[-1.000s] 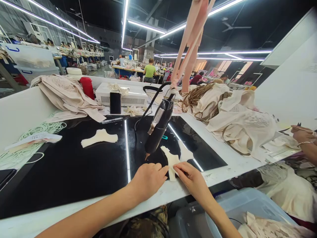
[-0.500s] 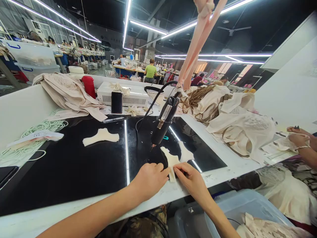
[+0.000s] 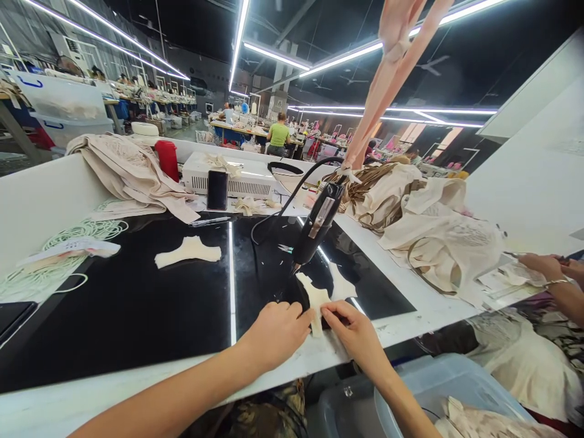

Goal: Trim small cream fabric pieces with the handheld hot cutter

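Fabric piece (image 3: 316, 302) (cream, small) lay on the desk (image 3: 137, 304). Left hand (image 3: 276, 331) and right hand (image 3: 353, 331) each pinched it in a closed grip, below the hanging tool (image 3: 317, 225).

Both forearms were bare from wrist to elbow, with no sleeve showing anywhere along them. The left hand (image 3: 278, 331) wore no glove, ring, or watch; its arm ran off toward 7 o'clock. The right hand (image 3: 353, 331) was likewise ungloved and without jewellery, its arm leaving toward 5 o'clock. At 6 o'clock, between the arms, a patch of clothing (image 3: 269, 417) showed a dark, camouflage-like print in olive and brown.
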Demonstrator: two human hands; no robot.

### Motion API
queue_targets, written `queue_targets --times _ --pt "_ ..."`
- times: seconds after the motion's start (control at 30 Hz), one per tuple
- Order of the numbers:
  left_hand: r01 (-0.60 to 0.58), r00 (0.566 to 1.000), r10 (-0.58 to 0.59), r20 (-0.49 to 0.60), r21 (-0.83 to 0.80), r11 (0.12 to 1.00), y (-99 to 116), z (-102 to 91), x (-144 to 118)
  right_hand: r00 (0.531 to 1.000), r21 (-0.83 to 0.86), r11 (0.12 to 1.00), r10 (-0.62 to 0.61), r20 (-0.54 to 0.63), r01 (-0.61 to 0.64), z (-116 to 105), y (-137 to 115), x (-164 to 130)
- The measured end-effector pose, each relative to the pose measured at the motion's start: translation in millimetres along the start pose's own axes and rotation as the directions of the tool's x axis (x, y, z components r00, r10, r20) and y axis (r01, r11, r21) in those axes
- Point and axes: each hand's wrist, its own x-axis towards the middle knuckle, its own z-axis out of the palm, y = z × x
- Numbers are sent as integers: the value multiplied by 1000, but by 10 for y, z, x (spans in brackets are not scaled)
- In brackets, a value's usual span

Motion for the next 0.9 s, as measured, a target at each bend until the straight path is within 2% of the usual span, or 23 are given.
queue_targets --times 0.2,0.43,0.57,0.77,0.9 --pt "22 1000 -22 -5 -7 1000 9 7 11 1000 15 1000 -10 0 10 -3 -5 -23" --pt "-9 1000 9 8 10 1000 -4 25 1 1000 44 999 -15 -23 16 2 -54 -33" --pt "-7 1000 6 24 21 1000 13 -14 7 997 85 996 -5 -81 12 -46 -87 19" --pt "21 999 -21 41 -7 1000 31 -43 31 987 218 975 75 -140 -43 -183 -213 206" --pt "35 998 -33 55 -40 999 28 -48 47 964 325 945 52 -261 37 -260 -309 394"
